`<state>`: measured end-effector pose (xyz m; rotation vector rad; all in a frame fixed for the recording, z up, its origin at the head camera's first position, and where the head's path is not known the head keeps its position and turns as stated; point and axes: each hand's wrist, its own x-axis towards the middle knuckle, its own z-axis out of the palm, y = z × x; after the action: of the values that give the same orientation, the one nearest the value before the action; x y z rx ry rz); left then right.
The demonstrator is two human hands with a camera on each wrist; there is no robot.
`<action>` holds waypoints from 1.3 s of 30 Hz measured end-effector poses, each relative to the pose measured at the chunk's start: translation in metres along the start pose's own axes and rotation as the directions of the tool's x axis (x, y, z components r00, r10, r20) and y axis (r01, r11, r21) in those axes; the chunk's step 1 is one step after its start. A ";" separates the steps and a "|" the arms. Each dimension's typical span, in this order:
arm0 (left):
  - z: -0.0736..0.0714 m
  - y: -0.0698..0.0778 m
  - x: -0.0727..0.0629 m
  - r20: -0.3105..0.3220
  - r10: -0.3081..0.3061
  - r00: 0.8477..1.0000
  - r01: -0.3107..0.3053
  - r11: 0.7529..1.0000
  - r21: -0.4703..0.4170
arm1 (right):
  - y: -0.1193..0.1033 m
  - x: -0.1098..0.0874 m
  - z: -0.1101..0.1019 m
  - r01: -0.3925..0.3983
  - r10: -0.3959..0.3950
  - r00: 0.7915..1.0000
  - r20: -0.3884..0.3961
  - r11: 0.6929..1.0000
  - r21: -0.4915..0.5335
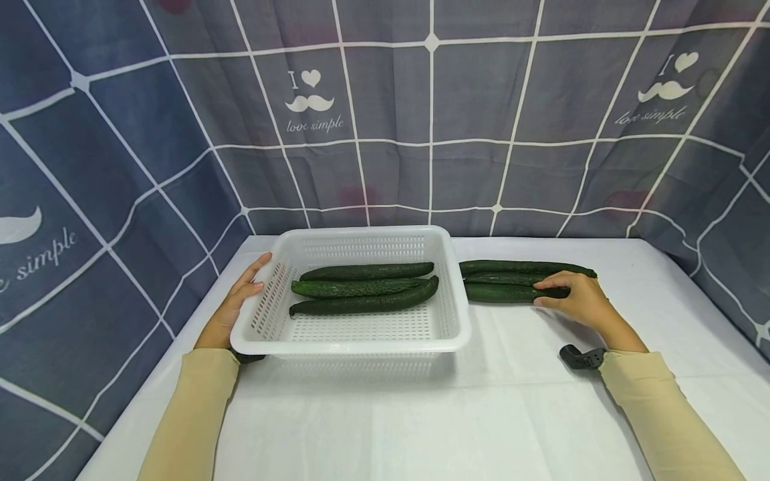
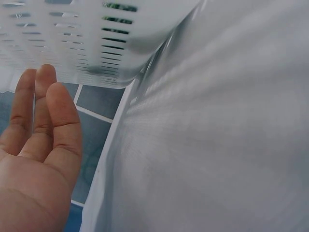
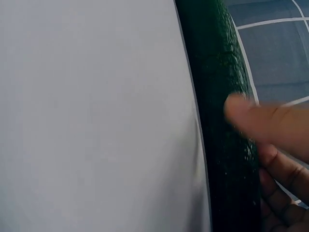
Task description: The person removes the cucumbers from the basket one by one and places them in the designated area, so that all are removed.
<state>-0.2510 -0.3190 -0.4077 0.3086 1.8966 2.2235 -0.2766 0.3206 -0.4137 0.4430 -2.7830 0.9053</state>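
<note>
A white plastic basket (image 1: pixel 373 347) holds three dark green cucumbers (image 1: pixel 364 305) lying lengthwise. My left hand (image 1: pixel 240 294) is at the basket's left side, fingers extended along its wall; in the left wrist view the palm (image 2: pixel 36 179) shows, with the fingertips by the slotted wall. To the right of the basket three more cucumbers (image 1: pixel 523 267) lie side by side on the cloth. My right hand (image 1: pixel 577 300) pinches the nearest one, thumb on its near side and fingers across it. In the right wrist view the thumb (image 3: pixel 270 121) overlaps this cucumber (image 3: pixel 227 183).
A white cloth (image 1: pixel 421 421) covers the table. Behind and at both sides hangs a grey-blue checked curtain (image 1: pixel 391 174) with white lines, close to the table's back edge. Black straps (image 1: pixel 582 357) sit at the wrists.
</note>
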 end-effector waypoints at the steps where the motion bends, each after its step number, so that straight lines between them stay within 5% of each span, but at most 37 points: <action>1: 0.000 0.000 0.000 -0.003 0.000 1.000 0.000 1.000 0.001 | 0.000 0.000 -0.001 -0.005 0.004 1.000 0.006 1.000 0.007; 14: 0.002 0.001 0.000 0.011 0.017 1.000 -0.017 1.000 -0.002 | 0.001 -0.002 -0.005 0.033 -0.026 0.999 -0.046 0.985 0.168; 25: 0.002 0.001 -0.002 -0.003 0.007 1.000 -0.008 1.000 -0.019 | -0.017 0.001 -0.014 -0.084 0.041 0.993 0.110 0.904 0.420; 39: 0.001 0.000 -0.001 0.004 0.003 1.000 -0.003 1.000 -0.024 | -0.042 0.002 -0.017 -0.052 -0.092 0.970 0.226 0.825 0.562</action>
<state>-0.2495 -0.3181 -0.4076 0.3119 1.8667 2.2442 -0.2634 0.2981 -0.3767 0.7079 -2.6532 1.7949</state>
